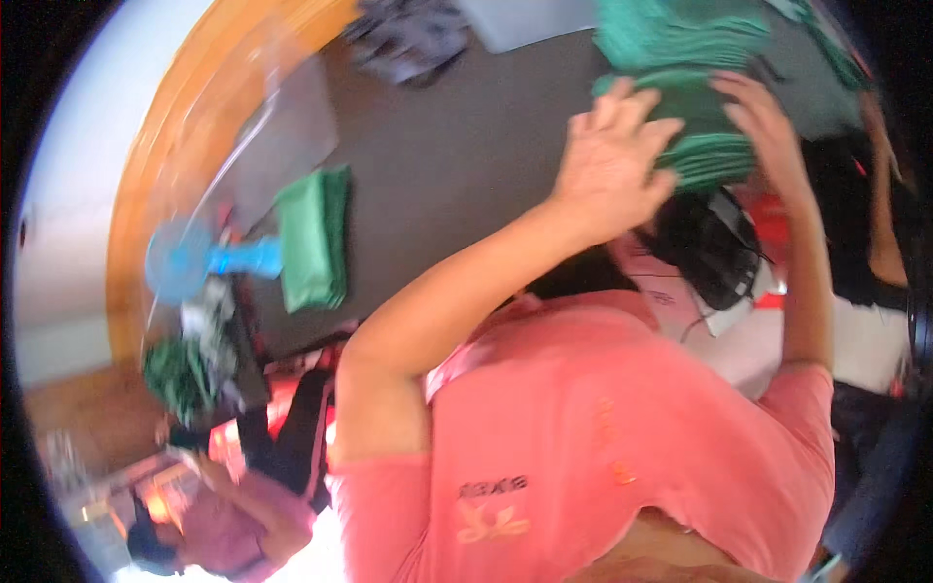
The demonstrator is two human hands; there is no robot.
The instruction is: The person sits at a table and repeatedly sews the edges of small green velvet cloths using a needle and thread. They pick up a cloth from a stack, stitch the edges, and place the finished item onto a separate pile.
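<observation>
The left hand point(622, 146) lies with its fingers spread apart on the left side of the stack of green cloth point(708, 160), and its thumb reaches toward the front edges. The right hand point(763, 117) lies along the stack's right side, fingertips on the top layer; its thumb and the underside are hidden, so I cannot tell whether it pinches any layers or only rests there. The stack sits between the two hands, its many layers showing as curved edges on the side toward the wearer.

The step in hand looks like steadying or squaring these layers, though blur leaves it open whether the stack is being pressed, lifted or set down. The next move seems to call for even pressure from both sides so the layers stay aligned; if the stack must be carried, a thumb or finger under it would probably be needed, since loose cloth can slip and fan out.

Just beyond the stack is a looser pile of green cloth point(680, 34). Well to the stack's left, on the dark table point(457, 146), lies a folded green bundle point(311, 243), with a light-blue plastic fan point(180, 260) farther left. Nearer the wearer than the stack is a black object point(714, 257), too blurred to name.
</observation>
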